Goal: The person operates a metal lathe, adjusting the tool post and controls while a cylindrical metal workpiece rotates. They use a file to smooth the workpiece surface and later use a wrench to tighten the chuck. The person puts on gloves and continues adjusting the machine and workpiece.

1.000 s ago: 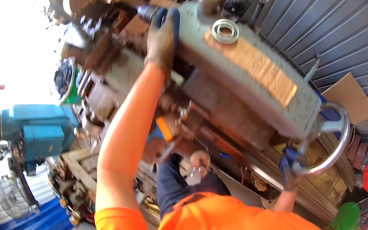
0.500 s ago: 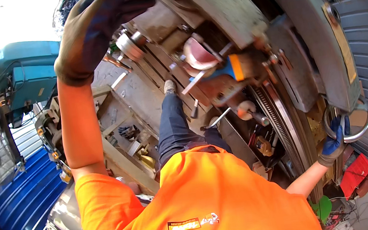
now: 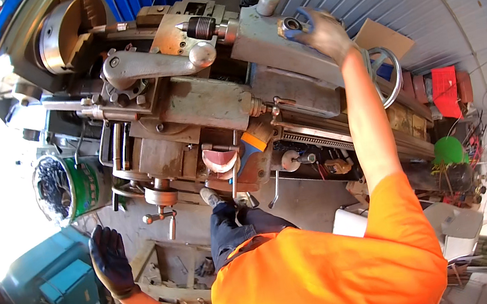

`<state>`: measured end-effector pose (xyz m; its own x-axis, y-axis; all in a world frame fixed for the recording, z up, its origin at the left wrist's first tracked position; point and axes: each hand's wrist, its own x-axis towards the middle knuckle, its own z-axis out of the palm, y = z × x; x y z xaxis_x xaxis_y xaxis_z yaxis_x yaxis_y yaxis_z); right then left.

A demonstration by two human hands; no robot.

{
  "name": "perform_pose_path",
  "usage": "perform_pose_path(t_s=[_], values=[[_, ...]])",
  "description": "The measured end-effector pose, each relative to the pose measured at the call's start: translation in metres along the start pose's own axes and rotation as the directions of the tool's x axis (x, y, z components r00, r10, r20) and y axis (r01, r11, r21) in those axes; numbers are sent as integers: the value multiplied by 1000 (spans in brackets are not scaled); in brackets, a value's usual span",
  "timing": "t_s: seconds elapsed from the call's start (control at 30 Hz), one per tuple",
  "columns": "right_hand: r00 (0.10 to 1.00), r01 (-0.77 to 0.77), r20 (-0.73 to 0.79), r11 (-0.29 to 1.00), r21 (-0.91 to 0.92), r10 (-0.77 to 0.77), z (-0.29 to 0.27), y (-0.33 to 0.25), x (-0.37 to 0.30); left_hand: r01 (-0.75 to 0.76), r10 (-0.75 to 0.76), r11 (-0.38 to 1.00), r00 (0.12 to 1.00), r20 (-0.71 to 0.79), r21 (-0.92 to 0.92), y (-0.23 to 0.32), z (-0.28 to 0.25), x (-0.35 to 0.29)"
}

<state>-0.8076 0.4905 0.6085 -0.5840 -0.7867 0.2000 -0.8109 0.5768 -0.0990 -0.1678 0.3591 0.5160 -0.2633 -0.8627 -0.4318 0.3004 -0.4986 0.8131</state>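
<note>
My right hand (image 3: 323, 32), in a work glove, is on the top of the grey tailstock (image 3: 270, 38) of a lathe. Its fingers lie beside a round bolt head there and are smeared by motion, so their grip is unclear. A pointed centre (image 3: 200, 27) sticks out of the tailstock toward the chuck (image 3: 59, 38). Below and right of this hand is the tailstock's shiny handwheel (image 3: 394, 76), untouched. My left hand (image 3: 110, 260), in a dark glove, hangs in the air left of my legs, fingers stretched out and holding nothing.
The tool post's thick lever (image 3: 155, 64) lies across the carriage. A cross-slide handle (image 3: 165, 217) juts toward me. A green-and-white bucket of metal shavings (image 3: 81, 182) stands left. A blue-handled brush (image 3: 250, 151) and a red-and-white cup (image 3: 219, 159) rest on the carriage.
My right hand has left the handwheel and moved onto the tailstock's top. My left hand has come down, away from the lathe. The view has turned, bringing the chuck into sight.
</note>
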Motion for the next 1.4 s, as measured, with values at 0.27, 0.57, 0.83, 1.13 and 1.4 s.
perform_pose_path(t_s=[0.27,0.57,0.83,1.13,1.4], values=[[888,240,423,966,-100,-178,-5,-12,47,-95,102,988,993,-54,121,25,0,-47],[991,-124,-56,992,-20,123,1,26,42,-143,93,966,970,226,217,37,-33,54],[981,-188,194,338,922,16,-61,-124,47,-628,399,664,757,518,406,133,66,280],[863,-444,505,455,772,-15,24,-278,167,-815,319,-326,382,867,479,221,308,444],[793,-359,606,752,553,-67,125,-289,216,-749,245,-382,483,841,542,216,323,440]])
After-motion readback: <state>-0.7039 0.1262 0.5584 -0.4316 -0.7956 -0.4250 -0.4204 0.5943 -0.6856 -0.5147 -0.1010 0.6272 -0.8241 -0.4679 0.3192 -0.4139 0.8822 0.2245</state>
